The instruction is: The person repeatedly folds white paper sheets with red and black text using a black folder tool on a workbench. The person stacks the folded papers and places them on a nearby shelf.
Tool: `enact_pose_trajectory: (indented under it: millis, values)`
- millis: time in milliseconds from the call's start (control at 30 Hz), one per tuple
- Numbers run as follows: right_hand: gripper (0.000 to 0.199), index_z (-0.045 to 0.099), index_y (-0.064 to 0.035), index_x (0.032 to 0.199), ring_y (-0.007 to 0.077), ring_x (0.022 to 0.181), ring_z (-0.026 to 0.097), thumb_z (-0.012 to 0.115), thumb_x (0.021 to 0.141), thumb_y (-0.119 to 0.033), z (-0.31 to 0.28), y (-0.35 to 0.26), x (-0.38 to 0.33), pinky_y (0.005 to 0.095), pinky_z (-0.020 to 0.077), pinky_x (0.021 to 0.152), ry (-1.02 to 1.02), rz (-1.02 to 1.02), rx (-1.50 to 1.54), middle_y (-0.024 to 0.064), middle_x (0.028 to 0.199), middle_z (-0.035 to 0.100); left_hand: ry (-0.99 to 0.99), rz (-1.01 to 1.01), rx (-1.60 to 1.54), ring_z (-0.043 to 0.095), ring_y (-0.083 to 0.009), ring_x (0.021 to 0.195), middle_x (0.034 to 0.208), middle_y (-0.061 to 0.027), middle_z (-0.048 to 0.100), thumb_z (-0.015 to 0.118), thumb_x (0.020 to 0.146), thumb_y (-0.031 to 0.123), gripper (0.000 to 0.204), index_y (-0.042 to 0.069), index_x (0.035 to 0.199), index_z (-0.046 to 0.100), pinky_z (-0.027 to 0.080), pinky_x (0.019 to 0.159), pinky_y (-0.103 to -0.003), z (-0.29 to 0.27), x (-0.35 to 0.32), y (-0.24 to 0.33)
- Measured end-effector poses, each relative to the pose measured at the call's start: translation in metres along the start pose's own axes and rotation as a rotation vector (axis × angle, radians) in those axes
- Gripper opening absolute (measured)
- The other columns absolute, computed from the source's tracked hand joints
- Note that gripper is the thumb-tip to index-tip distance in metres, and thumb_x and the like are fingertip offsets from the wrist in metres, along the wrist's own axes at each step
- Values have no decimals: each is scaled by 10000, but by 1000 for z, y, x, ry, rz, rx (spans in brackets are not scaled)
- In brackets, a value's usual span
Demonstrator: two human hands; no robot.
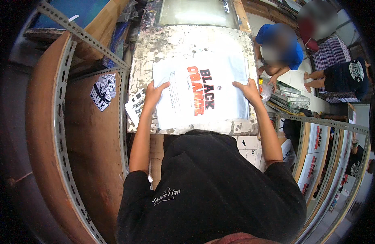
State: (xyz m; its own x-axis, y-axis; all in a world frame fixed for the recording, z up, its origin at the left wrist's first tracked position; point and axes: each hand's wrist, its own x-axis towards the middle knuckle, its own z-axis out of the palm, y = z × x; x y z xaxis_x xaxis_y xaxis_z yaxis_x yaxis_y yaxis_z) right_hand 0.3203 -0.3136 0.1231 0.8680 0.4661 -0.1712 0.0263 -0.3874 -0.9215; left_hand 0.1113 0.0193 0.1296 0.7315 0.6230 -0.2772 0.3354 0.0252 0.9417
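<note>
A flat stack of thin white printed sheets, which look like plastic bags [232,101], lies on the paint-stained worktable [171,42] in front of me. Large black and orange-red lettering runs across its middle, with small grey print towards the left. My left hand [155,92] grips the left edge, thumb on top and fingers mostly hidden at the side. At the opposite edge my right hand [249,91] holds on the same way, its thumb pointing inward over the sheets. The stack's right side looks slightly bluish.
A framed printing screen [197,13] is at the table's far end. Printed scraps [135,106] lie by my left forearm. Metal shelving [61,101] with a brown board stands left; a rack of printed sheets [315,140] stands right. A crouching person in blue [295,57] is beyond the table's right side.
</note>
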Motion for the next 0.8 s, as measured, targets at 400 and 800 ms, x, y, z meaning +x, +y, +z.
enact_pose_trajectory:
  millis: [400, 800]
  values:
    - [376, 705, -147, 1157, 258, 1344, 494, 552, 832, -33, -26, 76, -10, 463, 322, 1145, -355, -812, -830, -7, 1346, 642, -410, 880, 883, 366, -254, 1455, 1255, -10, 688, 661, 827, 45, 150, 164, 910, 698, 199, 1238, -513, -20, 27, -92]
    - [763, 545, 125, 1183, 414, 1130, 565, 816, 737, -432, 33, 133, 0, 456, 436, 1014, 570, 187, -614, 322, 1110, 605, 103, -167, 648, 540, -339, 1238, 1275, -299, 542, 855, 708, 452, 964, -117, 1363, 433, 459, 1030, -404, 21, 58, -106]
